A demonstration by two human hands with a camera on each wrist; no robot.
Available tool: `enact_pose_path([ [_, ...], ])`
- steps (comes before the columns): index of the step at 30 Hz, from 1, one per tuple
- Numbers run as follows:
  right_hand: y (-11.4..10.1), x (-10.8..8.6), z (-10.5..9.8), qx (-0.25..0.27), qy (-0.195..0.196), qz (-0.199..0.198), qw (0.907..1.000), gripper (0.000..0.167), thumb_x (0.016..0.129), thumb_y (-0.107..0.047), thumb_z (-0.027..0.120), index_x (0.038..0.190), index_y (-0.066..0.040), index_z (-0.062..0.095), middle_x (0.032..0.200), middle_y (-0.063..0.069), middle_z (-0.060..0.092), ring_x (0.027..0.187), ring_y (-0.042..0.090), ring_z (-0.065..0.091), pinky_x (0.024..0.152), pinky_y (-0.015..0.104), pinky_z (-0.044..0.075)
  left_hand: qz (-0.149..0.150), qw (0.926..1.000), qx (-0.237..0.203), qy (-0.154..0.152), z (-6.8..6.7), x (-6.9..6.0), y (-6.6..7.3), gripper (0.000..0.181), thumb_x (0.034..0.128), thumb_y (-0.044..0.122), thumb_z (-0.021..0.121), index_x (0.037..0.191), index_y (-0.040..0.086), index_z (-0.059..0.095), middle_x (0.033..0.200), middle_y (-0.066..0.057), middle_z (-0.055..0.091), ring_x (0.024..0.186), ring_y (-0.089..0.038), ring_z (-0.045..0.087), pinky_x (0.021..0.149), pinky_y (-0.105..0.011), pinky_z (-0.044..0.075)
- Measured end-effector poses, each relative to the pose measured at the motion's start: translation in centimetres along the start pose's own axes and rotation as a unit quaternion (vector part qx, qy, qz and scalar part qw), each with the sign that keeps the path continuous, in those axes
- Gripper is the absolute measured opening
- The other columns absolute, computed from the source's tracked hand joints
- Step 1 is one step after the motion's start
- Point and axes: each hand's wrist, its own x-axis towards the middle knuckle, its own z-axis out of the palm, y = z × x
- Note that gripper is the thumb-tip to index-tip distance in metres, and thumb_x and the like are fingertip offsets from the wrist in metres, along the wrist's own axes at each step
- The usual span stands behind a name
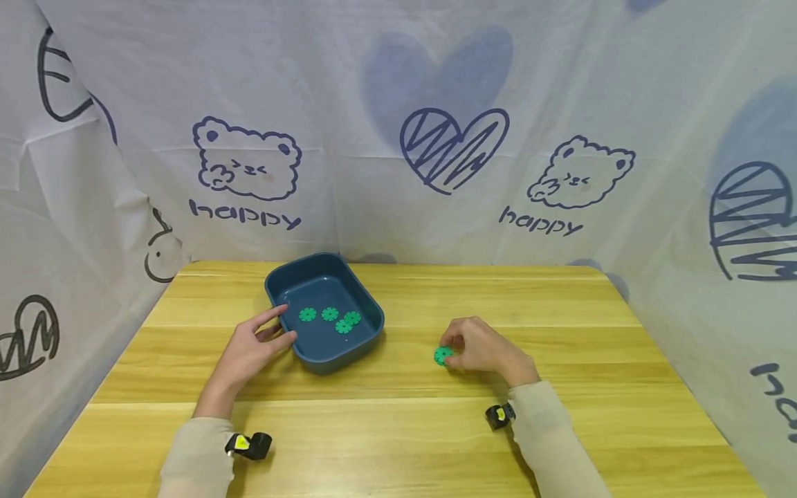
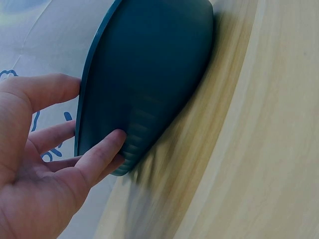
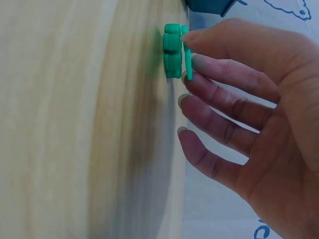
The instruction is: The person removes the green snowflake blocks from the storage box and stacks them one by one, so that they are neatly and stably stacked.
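At the left side of a dark blue bin (image 1: 320,360), my left hand (image 1: 249,349) has its fingertips against the rim and outer wall. The left wrist view shows those fingers fairly straight on the bin's side (image 2: 144,64). Several green notched plastic discs (image 1: 308,315) lie on the bin's floor, two of them overlapping. To the right of the bin, my right hand (image 1: 482,346) pinches a thin green notched disc (image 3: 188,62) between thumb and fingertips. Just under it, a short stack of green discs (image 3: 172,52) stands on the table, with a narrow gap between.
The wooden table (image 1: 386,443) reaches back to a white cloth (image 1: 349,173) printed with bears and hearts. More cloth hangs at both sides. A black wrist camera (image 1: 249,446) is strapped by the left sleeve, another camera (image 1: 500,416) by the right.
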Motion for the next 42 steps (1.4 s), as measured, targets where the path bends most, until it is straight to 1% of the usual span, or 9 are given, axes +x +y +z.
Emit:
enact_pose_path([
  [12,-0.04,0.01,0.09,-0.005,-0.001,0.012,0.9999,0.016,0.087,-0.017,0.083,0.102,-0.013,0.079,0.097,-0.004,0.071,0.085,0.011,0.062,0.076,0.024,0.057,-0.006,1.0000,-0.006,-0.002,-0.04,-0.03,0.03,0.069,0.0990,0.023,0.071,0.159,0.009,0.040,0.170,-0.023,0.022,0.152,-0.045,0.035,0.116,-0.047,0.043],
  [17,-0.11,-0.03,0.05,-0.006,-0.002,0.018,0.9998,0.016,0.087,-0.017,0.083,0.102,-0.014,0.079,0.097,-0.005,0.070,0.085,0.011,0.061,0.076,0.023,0.056,-0.007,1.0000,-0.005,-0.002,-0.07,-0.03,0.00,0.069,0.0989,0.023,0.071,0.159,0.010,0.040,0.170,-0.023,0.022,0.152,-0.045,0.035,0.116,-0.047,0.042],
  [24,-0.02,0.01,0.01,-0.004,-0.005,0.008,0.9999,0.015,0.087,-0.017,0.083,0.102,-0.013,0.079,0.097,-0.004,0.071,0.084,0.012,0.060,0.074,0.023,0.055,-0.004,1.0000,-0.005,-0.002,-0.06,0.01,0.08,0.069,0.0989,0.023,0.071,0.159,0.009,0.040,0.170,-0.023,0.022,0.152,-0.045,0.035,0.116,-0.046,0.043],
  [35,-0.21,-0.02,-0.01,0.001,-0.009,0.016,0.9998,0.015,0.088,-0.016,0.082,0.102,-0.013,0.079,0.098,-0.004,0.071,0.085,0.013,0.060,0.075,0.024,0.054,-0.003,1.0000,-0.008,-0.004,-0.04,-0.04,0.16,0.069,0.0990,0.022,0.071,0.159,0.008,0.039,0.170,-0.024,0.022,0.152,-0.045,0.034,0.115,-0.045,0.043],
  [42,-0.11,0.01,0.04,0.003,-0.010,0.014,0.9999,0.015,0.088,-0.017,0.082,0.103,-0.013,0.079,0.098,-0.004,0.071,0.086,0.014,0.061,0.076,0.024,0.055,-0.001,1.0000,-0.008,-0.003,-0.04,-0.01,0.10,0.069,0.0990,0.022,0.071,0.159,0.008,0.040,0.170,-0.024,0.023,0.152,-0.044,0.035,0.114,-0.041,0.046],
])
